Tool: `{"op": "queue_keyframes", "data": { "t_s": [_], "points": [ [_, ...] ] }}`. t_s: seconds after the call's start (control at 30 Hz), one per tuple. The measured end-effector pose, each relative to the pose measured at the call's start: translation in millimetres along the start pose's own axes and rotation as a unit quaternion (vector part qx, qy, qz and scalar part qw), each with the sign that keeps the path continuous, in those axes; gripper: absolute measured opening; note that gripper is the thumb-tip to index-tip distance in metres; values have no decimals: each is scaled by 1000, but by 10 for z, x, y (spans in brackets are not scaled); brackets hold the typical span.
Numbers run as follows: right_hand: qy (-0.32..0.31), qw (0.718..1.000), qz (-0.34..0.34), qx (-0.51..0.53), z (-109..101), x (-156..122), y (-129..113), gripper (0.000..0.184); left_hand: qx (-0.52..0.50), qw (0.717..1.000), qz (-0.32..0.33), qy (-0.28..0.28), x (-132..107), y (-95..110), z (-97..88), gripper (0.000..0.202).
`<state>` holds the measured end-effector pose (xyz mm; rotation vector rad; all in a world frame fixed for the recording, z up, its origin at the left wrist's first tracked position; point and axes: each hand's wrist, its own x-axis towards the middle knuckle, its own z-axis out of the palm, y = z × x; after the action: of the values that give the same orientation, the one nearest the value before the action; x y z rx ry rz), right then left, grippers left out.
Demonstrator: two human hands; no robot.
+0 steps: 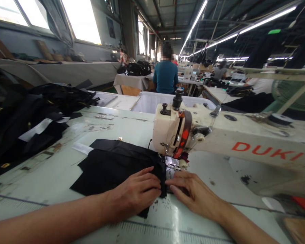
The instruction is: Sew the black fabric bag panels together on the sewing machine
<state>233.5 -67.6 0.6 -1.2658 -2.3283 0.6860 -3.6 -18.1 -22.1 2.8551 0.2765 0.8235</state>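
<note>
A piece of black fabric (117,166) lies on the pale table under the head of a sewing machine (165,128), its right edge by the presser foot (171,164). From its far left corner sticks a white strip (82,148). My left hand (139,189) rests on the fabric near that edge, fingers bent and closed on the cloth. Just across the edge, my right hand (190,189) has thumb and fingertips drawn together at the fabric's border, in front of the foot. What its fingertips pinch is partly hidden.
A heap of black pieces (20,115) covers the table's left side. A ruler scale (132,227) runs along the near edge. Beyond the table stands a white bin (152,101). A person in a teal top (165,76) sits further off, and a green fan (292,93) is at right.
</note>
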Motion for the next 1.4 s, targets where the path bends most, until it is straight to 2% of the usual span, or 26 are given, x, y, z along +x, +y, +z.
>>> {"op": "queue_keyframes", "data": {
  "t_s": [0.23,0.33,0.47,0.7,1.1,1.4],
  "points": [
    [78,984,143,76,142,184,-61,13,21,1000,-5,-11,-4,20,-15,17],
    [104,975,178,76,206,232,-61,9,26,1000,-4,-12,-10,28,-12,16],
    [121,974,180,59,242,226,-65,11,37,999,3,-10,-15,33,-8,16],
    [132,975,177,27,249,201,-105,10,35,999,4,-41,23,30,-37,24],
    [133,976,171,7,265,194,-101,11,16,995,31,-90,-18,23,-30,27],
    [151,974,167,-36,306,145,-99,12,-56,993,-49,-88,43,68,-147,29]
  ]
}}
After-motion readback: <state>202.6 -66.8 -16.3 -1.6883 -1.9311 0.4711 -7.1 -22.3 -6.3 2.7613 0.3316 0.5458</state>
